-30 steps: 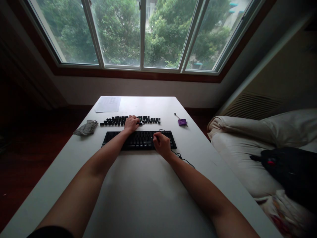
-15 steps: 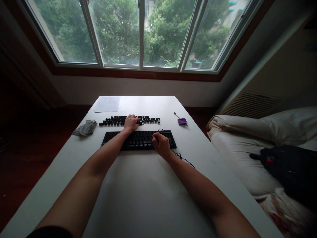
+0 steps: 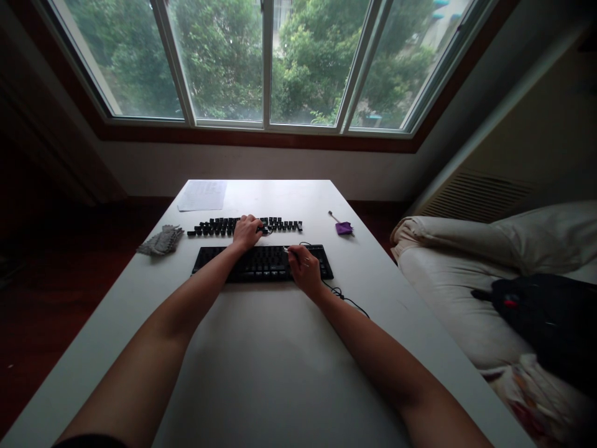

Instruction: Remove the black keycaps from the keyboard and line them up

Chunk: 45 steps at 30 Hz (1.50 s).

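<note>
My left hand (image 3: 247, 233) rests over rows of loose black keycaps (image 3: 214, 226), laid out behind the keyboard. Its fingers are bent together; a dark bit shows at the fingertips, too small to tell apart from the keycaps around it. My right hand (image 3: 305, 269) is closed above the right part of the black keyboard (image 3: 261, 272). From its thumb and finger juts a small thin tool (image 3: 286, 249) with a pale, metallic glint; its kind is unclear. Both hands cover part of what lies beneath them.
On the white table (image 3: 261, 361) lie a grey cloth (image 3: 162, 241) at left, a paper sheet (image 3: 202, 195) at the back and a small purple item (image 3: 344, 228) with a thin stick at right. A cable (image 3: 345, 299) trails beside the keyboard. A couch (image 3: 448, 292) stands right.
My right hand has turned and opened slightly at the thumb side, so the tool's pale tip now shows. My left hand has stayed nearly where it was.
</note>
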{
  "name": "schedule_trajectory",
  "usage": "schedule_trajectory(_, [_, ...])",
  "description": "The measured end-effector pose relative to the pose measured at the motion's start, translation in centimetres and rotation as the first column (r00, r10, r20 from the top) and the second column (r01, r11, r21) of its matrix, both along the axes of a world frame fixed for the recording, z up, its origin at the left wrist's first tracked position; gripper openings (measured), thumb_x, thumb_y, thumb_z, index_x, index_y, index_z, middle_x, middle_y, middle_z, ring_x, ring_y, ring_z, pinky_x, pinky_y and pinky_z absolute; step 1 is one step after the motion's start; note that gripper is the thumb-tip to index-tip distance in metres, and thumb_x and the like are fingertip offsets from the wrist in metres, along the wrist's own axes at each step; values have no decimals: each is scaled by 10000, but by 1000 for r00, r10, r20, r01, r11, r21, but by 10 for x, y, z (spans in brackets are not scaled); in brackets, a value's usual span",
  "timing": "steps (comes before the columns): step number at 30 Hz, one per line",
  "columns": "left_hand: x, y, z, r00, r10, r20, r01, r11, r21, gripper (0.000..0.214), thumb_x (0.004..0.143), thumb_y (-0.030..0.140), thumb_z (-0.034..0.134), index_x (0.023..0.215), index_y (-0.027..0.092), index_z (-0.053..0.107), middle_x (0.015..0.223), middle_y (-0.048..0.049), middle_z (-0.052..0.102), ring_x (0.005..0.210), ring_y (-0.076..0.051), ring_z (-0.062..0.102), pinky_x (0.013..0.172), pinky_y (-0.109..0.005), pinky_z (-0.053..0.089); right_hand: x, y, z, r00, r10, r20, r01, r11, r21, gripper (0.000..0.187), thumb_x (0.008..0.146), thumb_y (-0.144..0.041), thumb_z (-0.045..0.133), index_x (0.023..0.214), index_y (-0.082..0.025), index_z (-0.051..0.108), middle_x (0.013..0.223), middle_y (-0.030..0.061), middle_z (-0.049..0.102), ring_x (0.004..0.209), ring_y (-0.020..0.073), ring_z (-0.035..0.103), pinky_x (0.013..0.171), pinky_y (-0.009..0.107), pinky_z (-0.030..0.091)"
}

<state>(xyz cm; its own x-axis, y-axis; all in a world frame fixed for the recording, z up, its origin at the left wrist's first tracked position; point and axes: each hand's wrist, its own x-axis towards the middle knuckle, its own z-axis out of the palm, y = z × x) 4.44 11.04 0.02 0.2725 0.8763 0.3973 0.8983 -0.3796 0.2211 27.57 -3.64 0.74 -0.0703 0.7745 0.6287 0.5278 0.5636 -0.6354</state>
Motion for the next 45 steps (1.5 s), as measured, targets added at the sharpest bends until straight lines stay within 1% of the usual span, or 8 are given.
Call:
schedule_trajectory(2, [-2,-8,1,1000,-12,23,12,1000,3,203,852,280,659,1043,241,716,1158,-100,619,1132,-309,497,956,-454,430,1,2,3,999,6,-40,-8,998,-56,274,1004,-382,477,1126,-223,665,961,71,712,783,197,658,754,306,508])
schedule_trajectory(8, [-7,-52,-1,992,-87,91,89,996,-23,142,888,283,640,990,246,731,1118,-83,631,1105,-286,513,972,-449,445,6,12,4,997,-19,-72,2,976,-219,296,991,-445,502,1113,-241,678,669,6,656,579,178,618,636,292,499])
schedule_trajectory(17, [-1,-111,6,951,-285,117,293,955,-49,156,893,301,652,1023,253,722,1134,-70,647,1128,-278,528,1008,-458,457,14,23,13,954,77,-291,-160,948,-274,397,962,-375,500,1317,-282,651,1152,73,740,966,231,722,727,341,601])
schedule_trajectory(26, [20,-129,11,917,-391,73,396,915,-76,184,923,350,633,1062,259,712,1190,-73,649,1161,-278,529,1018,-465,450,24,36,11,836,82,-542,-290,905,-311,253,875,-403,635,1024,-213,712,1046,73,733,907,214,720,690,313,596])
schedule_trajectory(29, [25,-135,10,902,-428,50,431,898,-85,259,923,394,639,1143,267,691,1216,-79,646,1184,-286,520,1028,-472,438,29,39,11,750,78,-656,-359,881,-306,263,847,-393,698,1046,-244,613,1013,33,730,787,165,710,668,293,582])
schedule_trajectory(34, [28,-139,6,897,-442,-5,440,893,-95,419,876,432,703,1259,272,644,1276,-91,622,1237,-303,484,1035,-478,419,35,38,21,674,116,-730,-460,839,-291,529,812,-385,755,1272,-306,506,995,-5,721,821,162,708,821,365,601])
schedule_trajectory(39, [27,-137,5,902,-430,-32,425,899,-104,407,869,426,711,1239,270,650,1277,-90,615,1240,-304,478,1013,-461,424,39,38,25,590,172,-789,-588,761,-274,349,803,-387,777,1082,-272,602,978,4,691,962,192,689,897,418,600])
schedule_trajectory(45, [21,-131,7,919,-392,-43,385,916,-110,409,865,419,710,1228,240,651,1249,-95,631,1186,-296,517,987,-446,436,41,39,27,582,187,-791,-577,781,-240,297,791,-358,788,987,-271,583,977,2,684,991,189,675,973,439,566])
